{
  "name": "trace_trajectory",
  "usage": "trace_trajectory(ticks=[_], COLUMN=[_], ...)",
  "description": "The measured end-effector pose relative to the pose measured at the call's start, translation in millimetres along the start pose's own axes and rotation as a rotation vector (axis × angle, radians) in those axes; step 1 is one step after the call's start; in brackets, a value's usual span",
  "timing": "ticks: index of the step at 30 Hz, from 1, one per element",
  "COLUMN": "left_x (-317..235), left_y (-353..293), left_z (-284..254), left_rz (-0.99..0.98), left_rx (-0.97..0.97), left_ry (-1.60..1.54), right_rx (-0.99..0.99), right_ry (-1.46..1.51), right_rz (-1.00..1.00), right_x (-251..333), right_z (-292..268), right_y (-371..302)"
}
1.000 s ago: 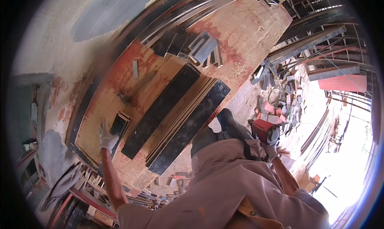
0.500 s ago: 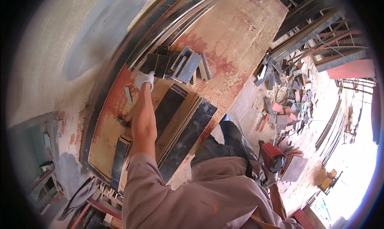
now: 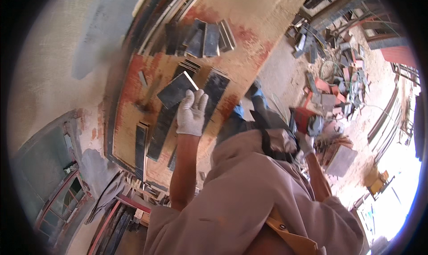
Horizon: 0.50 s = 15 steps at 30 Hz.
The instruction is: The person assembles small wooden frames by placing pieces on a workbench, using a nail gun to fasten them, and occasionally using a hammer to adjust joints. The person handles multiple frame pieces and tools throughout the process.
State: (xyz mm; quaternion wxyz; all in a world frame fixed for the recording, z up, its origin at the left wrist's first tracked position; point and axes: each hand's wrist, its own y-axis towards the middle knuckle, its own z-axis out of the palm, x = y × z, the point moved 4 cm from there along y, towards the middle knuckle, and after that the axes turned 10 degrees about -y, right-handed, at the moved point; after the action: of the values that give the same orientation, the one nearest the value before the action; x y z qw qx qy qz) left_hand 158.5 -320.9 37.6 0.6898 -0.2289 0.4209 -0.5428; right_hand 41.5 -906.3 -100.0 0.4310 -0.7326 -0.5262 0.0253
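White-gloved left grip [image 3: 191, 114] seems closed on a rectangular black board with a pale edge [image 3: 176, 90], above long black planks [image 3: 162, 134] on the red-stained wooden tabletop [image 3: 272, 8]. It has just left the dark flat offcuts [image 3: 211, 40], so neither side is free (the white-gloved right grip [image 3: 306, 144] holds a red power tool [image 3: 304, 118]).

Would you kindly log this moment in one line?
left hand: holds black rectangular board | right hand: holds red-and-grey power tool
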Motion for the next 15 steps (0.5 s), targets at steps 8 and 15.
trace_trajectory(ticks=[8, 15], left_x=[110, 68], left_y=[-38, -52], left_z=[-9, -13], left_rz=[-0.130, 1.260], left_rx=[-0.048, 0.116], left_ry=[0.127, 1.892], right_rx=[0.158, 0.151], right_ry=[0.319, 0.226], right_rz=[0.154, -0.096], right_x=[127, 97], right_z=[-67, -79], right_y=[34, 57])
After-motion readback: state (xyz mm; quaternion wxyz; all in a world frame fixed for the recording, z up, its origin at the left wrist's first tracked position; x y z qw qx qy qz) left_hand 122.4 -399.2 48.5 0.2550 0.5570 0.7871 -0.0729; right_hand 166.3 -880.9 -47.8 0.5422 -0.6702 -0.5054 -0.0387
